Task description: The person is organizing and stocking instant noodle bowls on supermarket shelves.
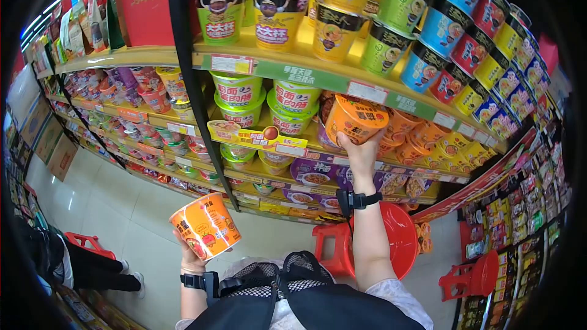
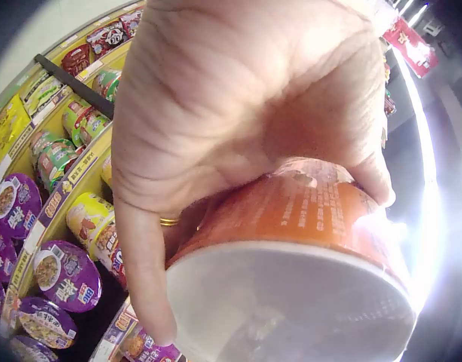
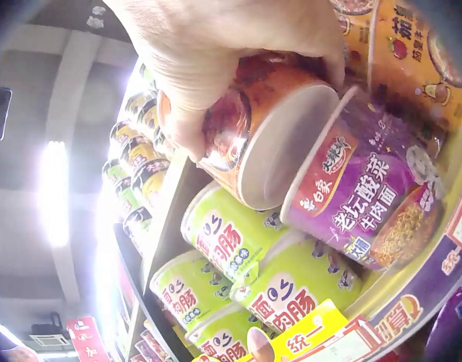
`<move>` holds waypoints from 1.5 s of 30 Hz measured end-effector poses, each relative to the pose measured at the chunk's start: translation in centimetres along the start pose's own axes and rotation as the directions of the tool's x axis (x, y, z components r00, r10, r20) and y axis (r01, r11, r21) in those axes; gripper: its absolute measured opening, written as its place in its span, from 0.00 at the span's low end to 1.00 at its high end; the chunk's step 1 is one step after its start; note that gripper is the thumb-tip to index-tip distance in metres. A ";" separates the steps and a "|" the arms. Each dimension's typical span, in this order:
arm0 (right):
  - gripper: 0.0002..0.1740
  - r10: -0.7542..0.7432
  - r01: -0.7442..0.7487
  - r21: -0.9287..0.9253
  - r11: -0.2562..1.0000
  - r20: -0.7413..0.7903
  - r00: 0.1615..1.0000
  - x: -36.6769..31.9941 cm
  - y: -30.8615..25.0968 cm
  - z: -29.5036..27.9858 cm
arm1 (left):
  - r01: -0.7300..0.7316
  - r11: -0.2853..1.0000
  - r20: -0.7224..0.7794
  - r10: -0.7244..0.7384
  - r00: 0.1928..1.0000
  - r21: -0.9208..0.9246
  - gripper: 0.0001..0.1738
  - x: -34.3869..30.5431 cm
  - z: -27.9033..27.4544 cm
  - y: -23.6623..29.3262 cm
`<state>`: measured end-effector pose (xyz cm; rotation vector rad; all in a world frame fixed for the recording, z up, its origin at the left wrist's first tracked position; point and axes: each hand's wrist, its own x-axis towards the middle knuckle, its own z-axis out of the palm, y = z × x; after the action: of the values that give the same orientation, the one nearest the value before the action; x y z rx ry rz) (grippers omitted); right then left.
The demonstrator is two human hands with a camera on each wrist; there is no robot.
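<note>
My left hand (image 1: pixel 191 255) grips an orange instant noodle cup (image 1: pixel 208 227), tilted in front of my body. The left wrist view shows its white base (image 2: pixel 291 302) facing the camera, with fingers and thumb around the sides. At the shelf, my right hand (image 1: pixel 362 157) holds another orange noodle cup (image 1: pixel 356 121). In the right wrist view this cup (image 3: pixel 250 132) is tipped, its pale base beside a purple noodle cup (image 3: pixel 359 188). Green noodle cups (image 3: pixel 231 230) stand stacked beside them. More orange cups (image 1: pixel 425 135) sit to the right on the same shelf.
Above my right hand runs a shelf edge (image 1: pixel 293 70) with price tags, bearing stacked cups. A red tub (image 1: pixel 400 238) and red stool (image 1: pixel 330 247) stand below my right arm. Another person (image 1: pixel 92 266) is at the left, near a red stool (image 1: pixel 90 244).
</note>
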<state>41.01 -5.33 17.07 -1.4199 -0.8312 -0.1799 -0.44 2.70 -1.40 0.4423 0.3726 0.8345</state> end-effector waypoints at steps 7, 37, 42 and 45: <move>0.52 0.007 -0.009 0.044 0.999 0.042 0.999 0.2 -0.1 -0.9 | 0.028 0.999 0.033 -0.026 0.999 -0.040 0.63 0.8 0.5 -1.1; 0.46 -0.130 0.110 -0.392 0.913 -0.026 0.991 -1.8 2.6 -1.3 | -0.202 0.979 -0.138 0.200 0.970 0.001 0.51 -13.0 2.1 -5.2; 0.45 -0.113 0.085 -0.456 0.886 -0.035 0.993 -2.0 3.4 -2.4 | -0.241 0.965 -0.150 0.224 0.963 -0.105 0.50 -14.0 2.5 -4.4; 0.45 -0.129 0.090 -0.332 0.939 -0.099 0.987 -3.8 1.0 -0.8 | -0.254 0.961 -0.096 0.244 0.965 -0.113 0.50 -13.5 0.6 -1.6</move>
<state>39.17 -7.29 14.04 -1.6544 -0.8065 -0.5037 -7.51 -8.85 0.17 0.3435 0.3418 1.1179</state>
